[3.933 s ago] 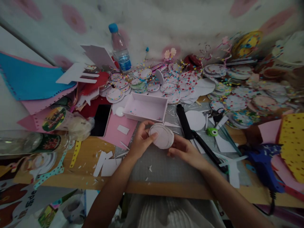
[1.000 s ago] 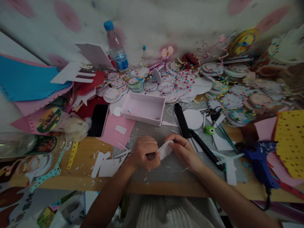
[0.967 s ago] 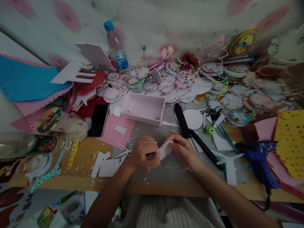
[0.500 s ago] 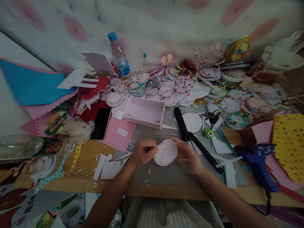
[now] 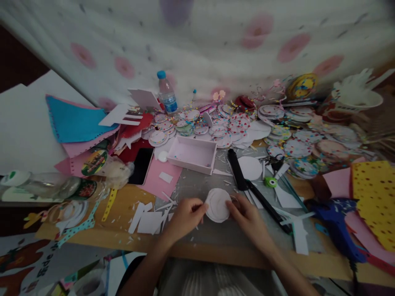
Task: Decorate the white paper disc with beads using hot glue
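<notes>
A round white paper disc (image 5: 217, 205) with a curved line across its face is held over the grey mat, near the table's front edge. My left hand (image 5: 189, 214) pinches its left edge between thumb and fingers. On the opposite edge, my right hand (image 5: 246, 213) grips it with the thumb on top; the other fingers are partly hidden. Just beyond the hands stands an open pale pink box (image 5: 193, 154) with a few tiny bits inside. A black long-handled tool (image 5: 237, 170) lies right of the disc, beside a white paper circle (image 5: 250, 167).
Piles of decorated discs (image 5: 237, 123) line the back, near a water bottle (image 5: 167, 94). At left are a phone (image 5: 142, 165), white paper scraps (image 5: 149, 222) and a lying clear bottle (image 5: 52, 184). A blue glue gun (image 5: 339, 226) and yellow dotted sheet (image 5: 373, 201) are at right.
The camera view has tilted up and shifted left. My right thumb has come onto the disc's face, and the disc shows turned, its line now differently placed. Both hands still hold it.
</notes>
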`<state>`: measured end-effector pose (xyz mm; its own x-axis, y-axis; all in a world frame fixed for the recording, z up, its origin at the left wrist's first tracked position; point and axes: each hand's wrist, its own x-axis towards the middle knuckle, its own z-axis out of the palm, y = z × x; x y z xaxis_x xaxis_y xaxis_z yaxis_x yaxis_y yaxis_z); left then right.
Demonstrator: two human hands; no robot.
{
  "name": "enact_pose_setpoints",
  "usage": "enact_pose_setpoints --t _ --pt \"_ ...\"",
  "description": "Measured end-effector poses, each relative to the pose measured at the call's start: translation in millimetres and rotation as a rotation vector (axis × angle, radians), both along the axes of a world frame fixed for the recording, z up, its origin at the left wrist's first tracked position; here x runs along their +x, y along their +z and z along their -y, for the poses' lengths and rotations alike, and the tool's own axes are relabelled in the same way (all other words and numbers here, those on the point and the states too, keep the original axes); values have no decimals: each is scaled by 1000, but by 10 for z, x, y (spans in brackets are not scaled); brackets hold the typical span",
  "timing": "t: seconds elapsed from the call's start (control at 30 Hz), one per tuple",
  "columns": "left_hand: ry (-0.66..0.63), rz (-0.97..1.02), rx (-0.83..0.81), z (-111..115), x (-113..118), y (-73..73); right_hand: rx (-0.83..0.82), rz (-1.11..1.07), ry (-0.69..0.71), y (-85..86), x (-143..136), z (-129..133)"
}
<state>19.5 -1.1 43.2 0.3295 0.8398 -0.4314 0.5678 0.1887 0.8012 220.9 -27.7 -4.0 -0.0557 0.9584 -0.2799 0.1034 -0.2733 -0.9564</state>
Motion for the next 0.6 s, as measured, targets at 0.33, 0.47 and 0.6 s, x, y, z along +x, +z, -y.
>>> enact_pose_setpoints --t 0.33,0.47,0.6 --pt "51 -371 130 207 69 -119 243 284 1 -32 -19 139" --pt "8 -509 225 260 -2 -68 212 196 -44 42 13 163" --pt "74 -432 474 188 -131 -12 166 177 -52 67 66 215"
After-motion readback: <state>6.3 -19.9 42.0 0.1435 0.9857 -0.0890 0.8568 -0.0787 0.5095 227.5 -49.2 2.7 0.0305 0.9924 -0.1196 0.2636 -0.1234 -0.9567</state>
